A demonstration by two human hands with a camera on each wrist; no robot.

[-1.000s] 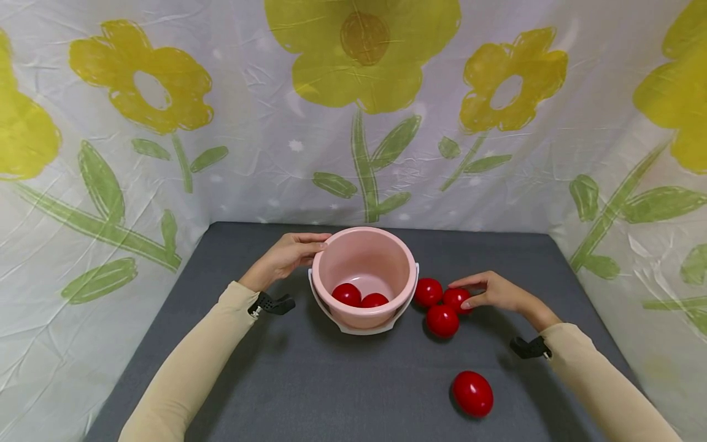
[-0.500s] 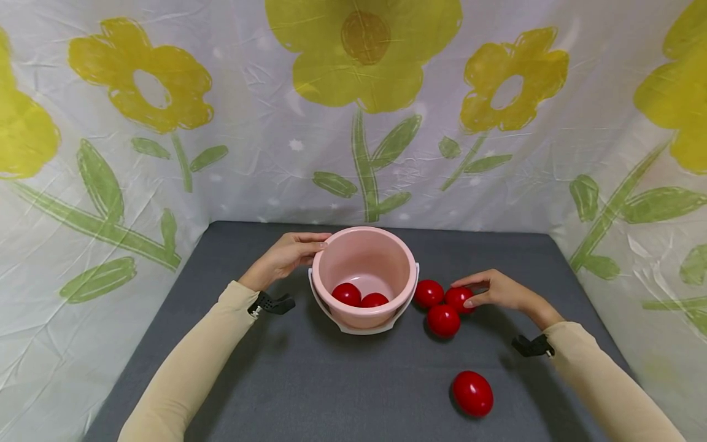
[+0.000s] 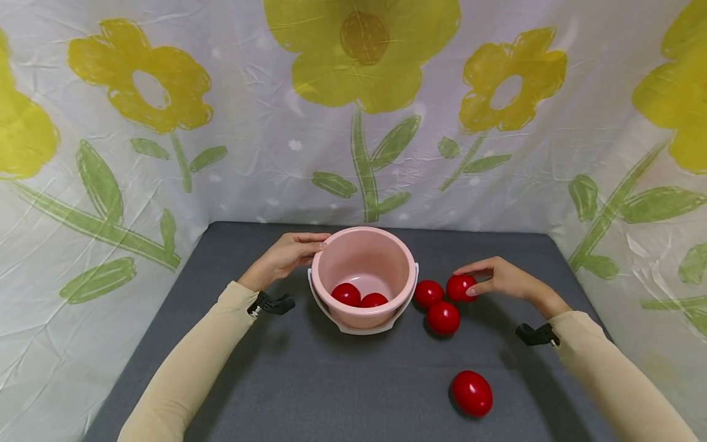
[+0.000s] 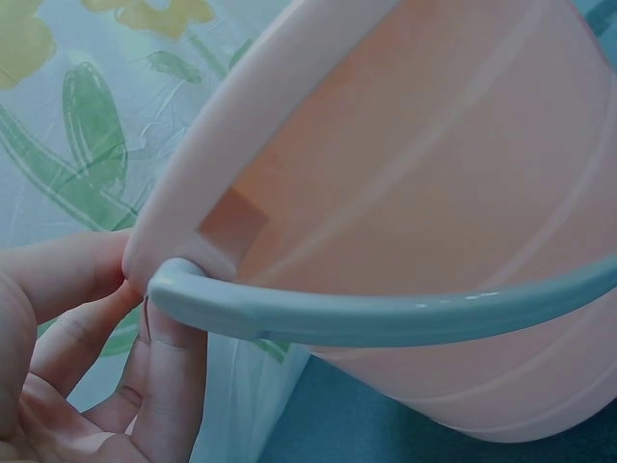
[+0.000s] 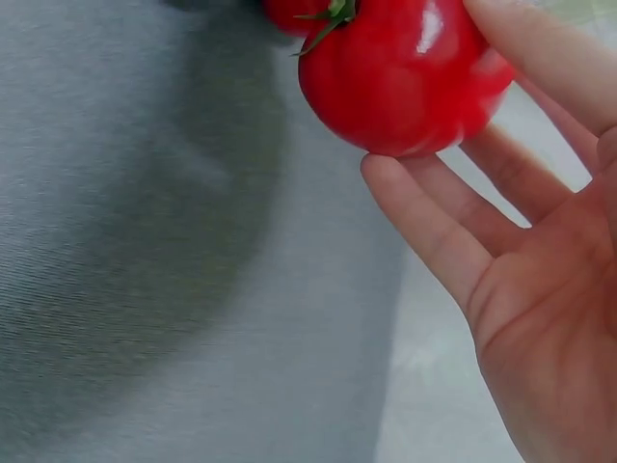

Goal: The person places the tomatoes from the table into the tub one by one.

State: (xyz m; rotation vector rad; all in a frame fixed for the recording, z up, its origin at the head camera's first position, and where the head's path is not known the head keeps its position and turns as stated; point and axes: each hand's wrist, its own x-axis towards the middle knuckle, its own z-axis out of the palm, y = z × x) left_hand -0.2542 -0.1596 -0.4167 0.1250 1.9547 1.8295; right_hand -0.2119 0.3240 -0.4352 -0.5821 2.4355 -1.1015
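Observation:
My left hand (image 3: pixel 286 258) pinches the left rim of the pink bucket (image 3: pixel 367 258) between thumb and fingers. In the left wrist view its white handle (image 4: pixel 386 320) hangs down outside the wall, beside the fingertips. Two red tomatoes, one at the left (image 3: pixel 345 294) and one at the right (image 3: pixel 374 300), lie on the bucket's bottom. To the right of the bucket, my right hand (image 3: pixel 505 279) holds a tomato (image 3: pixel 459 287) between thumb and fingertips. The right wrist view shows this tomato's green stem (image 5: pixel 337 12) facing away from the palm.
Between bucket and right hand lie two more tomatoes, one behind (image 3: pixel 429 294) and one in front (image 3: pixel 444 318). Another tomato (image 3: pixel 472 393) lies nearer, at the front right of the dark grey table (image 3: pixel 309 393). A flower-print curtain (image 3: pixel 248 153) closes off the back and sides.
The right hand has moved up and slightly right in the head view with its tomato, which has drawn apart from the front one. The left hand and bucket stay in place.

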